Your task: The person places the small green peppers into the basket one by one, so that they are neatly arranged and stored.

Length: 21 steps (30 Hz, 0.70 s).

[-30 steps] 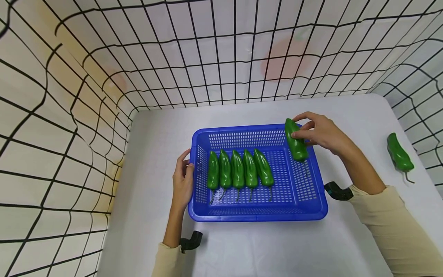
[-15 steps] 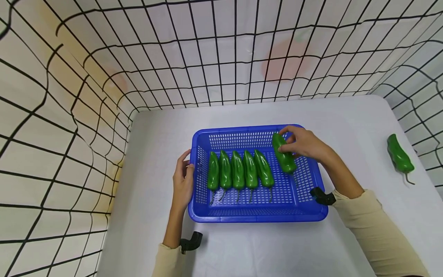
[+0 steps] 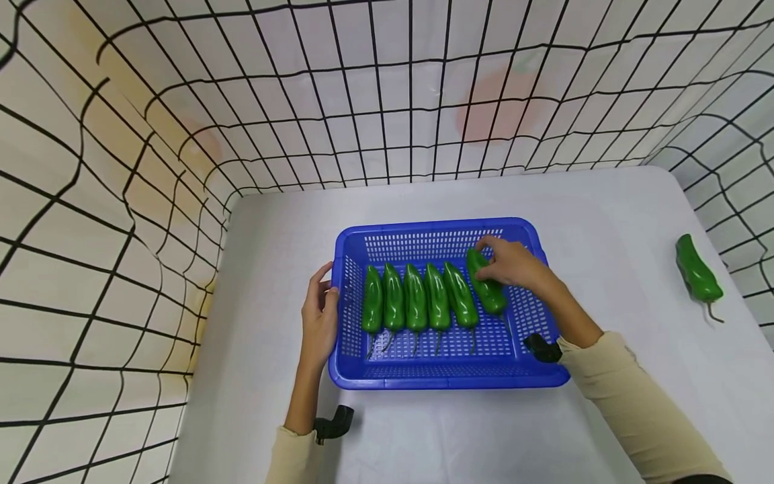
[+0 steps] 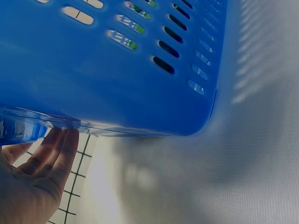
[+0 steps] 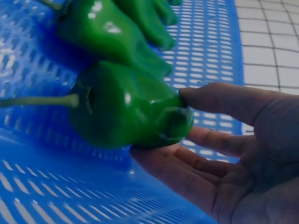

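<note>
A blue plastic basket [image 3: 447,383] with slotted walls lies in front of me. Inside, several green peppers [image 3: 415,299] are lined up side by side, tips away from me and stems toward me. My right hand [image 3: 515,264] pinches another green pepper [image 3: 488,296] between thumb and fingers, just right of that row and low over the basket floor. In the right wrist view, this pepper [image 5: 126,109] has its stem pointing away from the hand. My left hand [image 3: 320,316] holds the basket's left rim; the left wrist view shows its fingers [image 4: 63,154] under the rim's edge.
One more green pepper [image 3: 699,272] lies on the white table [image 3: 447,430] at the far right. Black wire mesh [image 3: 411,107] stands along the back and both sides. Each wrist wears a small black camera mount.
My right hand has carried its pepper left and down, from over the basket's back right corner to beside the row. The left hand stays on the rim.
</note>
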### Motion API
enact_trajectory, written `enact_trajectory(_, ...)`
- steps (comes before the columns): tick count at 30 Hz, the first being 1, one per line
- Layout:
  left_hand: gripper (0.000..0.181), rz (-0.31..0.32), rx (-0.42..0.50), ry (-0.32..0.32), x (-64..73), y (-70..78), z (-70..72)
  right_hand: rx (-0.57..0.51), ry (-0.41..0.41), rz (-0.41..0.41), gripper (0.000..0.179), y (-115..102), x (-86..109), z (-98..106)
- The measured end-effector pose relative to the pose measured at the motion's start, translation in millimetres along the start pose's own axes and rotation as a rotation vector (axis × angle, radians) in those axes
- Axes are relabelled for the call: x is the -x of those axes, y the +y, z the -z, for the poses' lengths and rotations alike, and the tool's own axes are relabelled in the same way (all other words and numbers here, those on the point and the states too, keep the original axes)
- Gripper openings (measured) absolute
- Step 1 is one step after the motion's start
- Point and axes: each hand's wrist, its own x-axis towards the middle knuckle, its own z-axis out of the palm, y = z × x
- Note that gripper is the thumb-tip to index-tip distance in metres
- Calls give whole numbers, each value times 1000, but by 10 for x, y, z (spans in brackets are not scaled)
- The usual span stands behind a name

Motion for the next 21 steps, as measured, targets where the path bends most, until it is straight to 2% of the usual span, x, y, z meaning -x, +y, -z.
enact_trajectory(5, 46, 1, 3, -2, -2, 2, 11, 77, -36, -9, 56, 20, -40, -116)
enact_trajectory(6, 46, 7, 6, -5, 6, 57, 17, 89, -41, -11, 56, 19, -40, -137)
enact_trajectory(9, 47, 17, 8, -7, 7, 73, 14, 111, -50, -8, 56, 22, -33, -187)
enact_trajectory(21, 46, 6, 3, 1, 4, 12, 3, 71, -97, 11, 58, -17, 18, -252)
